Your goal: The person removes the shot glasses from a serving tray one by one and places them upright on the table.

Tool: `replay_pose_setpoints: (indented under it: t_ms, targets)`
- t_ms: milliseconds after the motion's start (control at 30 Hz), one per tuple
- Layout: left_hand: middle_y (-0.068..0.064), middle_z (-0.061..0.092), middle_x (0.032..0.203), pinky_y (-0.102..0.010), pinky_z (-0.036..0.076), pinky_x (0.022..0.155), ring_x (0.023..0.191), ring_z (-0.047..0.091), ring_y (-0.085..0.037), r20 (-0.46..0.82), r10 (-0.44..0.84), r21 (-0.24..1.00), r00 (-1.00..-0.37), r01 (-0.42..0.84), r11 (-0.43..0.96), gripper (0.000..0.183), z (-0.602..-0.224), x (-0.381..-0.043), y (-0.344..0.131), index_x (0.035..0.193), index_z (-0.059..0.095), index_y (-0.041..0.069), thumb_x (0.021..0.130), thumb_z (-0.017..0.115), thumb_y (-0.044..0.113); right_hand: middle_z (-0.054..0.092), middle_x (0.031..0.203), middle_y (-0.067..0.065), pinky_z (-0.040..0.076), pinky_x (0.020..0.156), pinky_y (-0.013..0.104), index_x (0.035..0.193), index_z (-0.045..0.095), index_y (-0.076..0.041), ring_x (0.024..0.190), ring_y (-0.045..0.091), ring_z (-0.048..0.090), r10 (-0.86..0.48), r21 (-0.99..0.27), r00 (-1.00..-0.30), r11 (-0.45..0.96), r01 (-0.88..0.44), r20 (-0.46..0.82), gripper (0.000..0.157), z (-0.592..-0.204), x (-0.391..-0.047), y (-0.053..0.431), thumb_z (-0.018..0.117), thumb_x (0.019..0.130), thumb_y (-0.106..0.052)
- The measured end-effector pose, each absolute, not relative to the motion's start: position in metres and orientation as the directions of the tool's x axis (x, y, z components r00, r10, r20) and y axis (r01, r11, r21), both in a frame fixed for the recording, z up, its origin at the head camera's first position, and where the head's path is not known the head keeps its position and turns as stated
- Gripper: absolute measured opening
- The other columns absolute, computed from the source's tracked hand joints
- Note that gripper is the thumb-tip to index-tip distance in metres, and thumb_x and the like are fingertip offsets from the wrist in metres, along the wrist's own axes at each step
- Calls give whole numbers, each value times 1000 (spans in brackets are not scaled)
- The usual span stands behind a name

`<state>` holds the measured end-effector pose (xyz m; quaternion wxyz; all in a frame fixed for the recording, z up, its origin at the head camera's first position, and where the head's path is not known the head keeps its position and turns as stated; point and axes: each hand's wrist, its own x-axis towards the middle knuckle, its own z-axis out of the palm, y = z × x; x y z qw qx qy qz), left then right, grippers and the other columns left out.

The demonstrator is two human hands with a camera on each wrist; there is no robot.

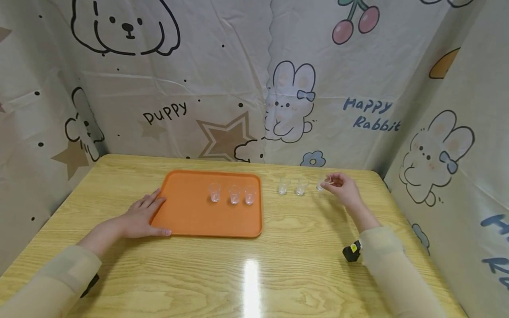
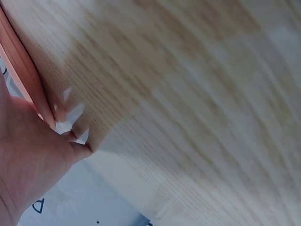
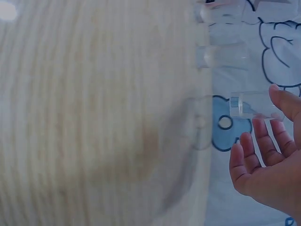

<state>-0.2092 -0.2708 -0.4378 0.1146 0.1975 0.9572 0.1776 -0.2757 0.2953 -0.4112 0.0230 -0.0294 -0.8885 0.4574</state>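
My right hand (image 1: 345,190) pinches a small clear shot glass (image 3: 251,104) near its rim, between thumb and fingertips. In the right wrist view the base of that glass hangs a little off the tabletop. Two more clear shot glasses, one nearer the tray (image 1: 282,188) and one beside the right hand (image 1: 300,188), stand upright on the table. My left hand (image 1: 139,218) lies spread along the left edge of an orange tray (image 1: 183,221), its thumb at the front left corner. Three shot glasses (image 1: 234,195) stand in a rough row on the tray's right half.
The light wood table (image 1: 302,274) carries everything. A printed cloth (image 1: 222,79) hangs along the back and both sides, close behind the glasses. A wrist camera (image 1: 351,251) sits below the right sleeve.
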Motion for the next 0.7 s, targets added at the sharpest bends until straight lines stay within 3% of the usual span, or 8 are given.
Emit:
replay_pose_setpoints:
  t_ms: [200, 533, 700]
  targets:
    - [-25, 2, 155, -69, 12, 104, 134, 9, -57, -147, 423, 378, -894, 344, 859, 109, -438, -210, -271, 147, 20, -5, 75, 68, 61, 55, 122, 20, 42, 79, 18, 127, 50, 2, 105, 25, 52, 83, -803, -997, 594, 57, -9, 47, -427, -279, 296, 65, 91, -24]
    - [-24, 0, 156, -70, 10, 103, 135, 7, -57, -169, 414, 394, -894, 324, 860, 111, -437, -210, -271, 148, 19, -4, 75, 67, 64, 58, 118, 20, 43, 75, 19, 124, 52, 2, 103, 27, 54, 75, -784, -997, 619, 43, 5, 45, -444, -288, 301, 66, 90, -23]
    - [-24, -1, 156, -70, 9, 103, 134, 6, -58, -172, 413, 402, -894, 319, 858, 111, -438, -210, -271, 148, 18, -4, 75, 67, 64, 55, 122, 21, 45, 82, 25, 133, 46, 1, 108, 30, 53, 57, -804, -998, 593, 44, -13, 52, -444, -290, 301, 66, 90, -21]
